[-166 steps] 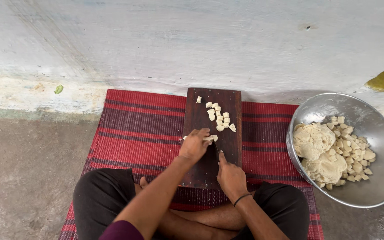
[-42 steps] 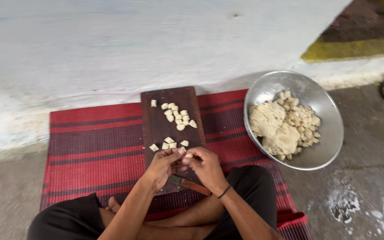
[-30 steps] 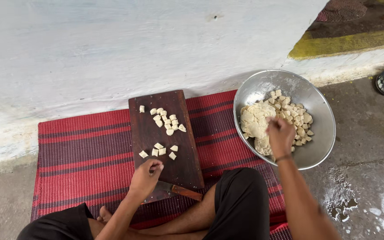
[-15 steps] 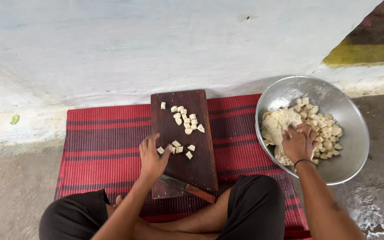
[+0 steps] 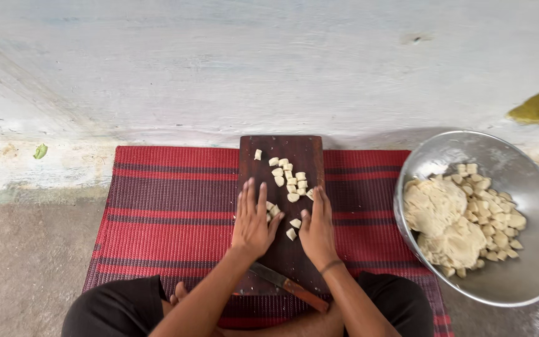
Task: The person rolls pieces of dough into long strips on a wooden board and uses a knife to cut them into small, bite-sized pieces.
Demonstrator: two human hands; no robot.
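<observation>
I am resting my left hand [image 5: 254,221] and right hand [image 5: 317,228] flat, open and empty, around cut dough pieces [image 5: 288,181] on the cutting board [image 5: 281,249], while uncut dough lumps [image 5: 433,206] are waiting in the steel bowl [image 5: 534,274].

The person sits cross-legged, both forearms reaching forward side by side. The left hand [image 5: 254,219] lies palm down with its fingers spread and straight. The right hand [image 5: 317,226] lies just beside it, palm down with fingers held together, a dark band around its wrist.
</observation>
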